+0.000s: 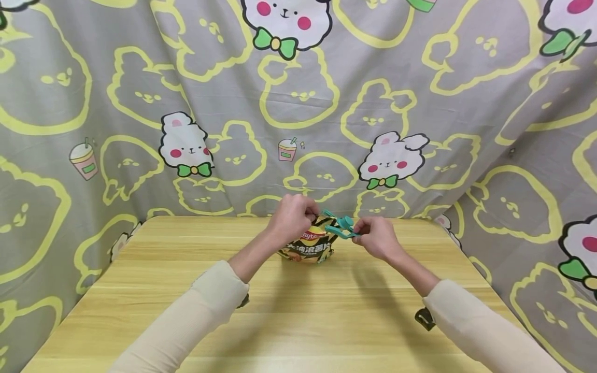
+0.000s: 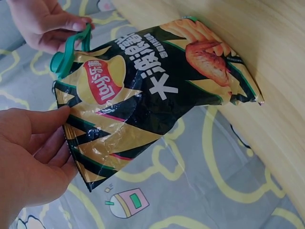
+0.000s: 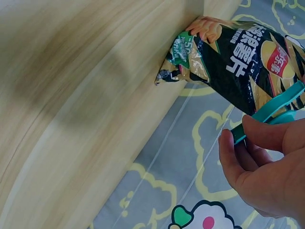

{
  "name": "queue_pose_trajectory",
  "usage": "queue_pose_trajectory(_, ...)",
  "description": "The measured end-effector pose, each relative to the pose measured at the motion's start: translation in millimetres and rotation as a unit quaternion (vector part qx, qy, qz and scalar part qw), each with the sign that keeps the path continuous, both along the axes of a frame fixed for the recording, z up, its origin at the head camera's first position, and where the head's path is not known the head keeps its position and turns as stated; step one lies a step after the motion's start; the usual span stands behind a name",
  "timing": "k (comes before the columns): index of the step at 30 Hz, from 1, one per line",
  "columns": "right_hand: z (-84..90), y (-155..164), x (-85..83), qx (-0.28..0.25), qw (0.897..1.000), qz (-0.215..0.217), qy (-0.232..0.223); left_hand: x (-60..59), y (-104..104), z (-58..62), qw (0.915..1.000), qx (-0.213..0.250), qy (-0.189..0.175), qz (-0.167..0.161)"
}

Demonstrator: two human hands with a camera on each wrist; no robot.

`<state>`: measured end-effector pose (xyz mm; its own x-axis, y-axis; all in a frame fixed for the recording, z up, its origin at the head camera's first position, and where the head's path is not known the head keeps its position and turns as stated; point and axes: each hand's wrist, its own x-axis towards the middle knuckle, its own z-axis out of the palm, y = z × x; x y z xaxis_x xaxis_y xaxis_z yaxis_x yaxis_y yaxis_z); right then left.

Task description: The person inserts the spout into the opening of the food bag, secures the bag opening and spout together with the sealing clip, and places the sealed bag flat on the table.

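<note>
A black and gold bag of potato chips (image 1: 305, 252) stands upright on the table, its top edge raised. My left hand (image 1: 290, 221) pinches that top edge at the left corner, thumb in front and fingers behind, as the left wrist view shows. From the right, my right hand (image 1: 377, 238) pinches one end of a teal bag clip (image 1: 345, 223) with a round cap. The clip's two arms are spread apart at the bag's top right corner. In the right wrist view, one clip arm (image 3: 281, 101) crosses before the bag; whether it touches is unclear.
The light wooden table (image 1: 308, 316) extends toward me. Behind it and along both sides hangs a grey curtain (image 1: 308, 103) with yellow outlines and cartoon animals. Dark straps (image 1: 424, 318) show under the sleeves.
</note>
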<state>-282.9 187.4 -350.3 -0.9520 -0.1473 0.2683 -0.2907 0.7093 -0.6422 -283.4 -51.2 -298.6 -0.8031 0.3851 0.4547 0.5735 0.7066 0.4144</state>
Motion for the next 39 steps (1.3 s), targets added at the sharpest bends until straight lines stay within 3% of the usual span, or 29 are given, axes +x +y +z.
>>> queue_pose_trajectory(39,-2.6,-12.2,1.1,-0.043,0.999,-0.010,0.028,1.8,1.3,-0.8,0.9998,0.015,-0.010,0.005)
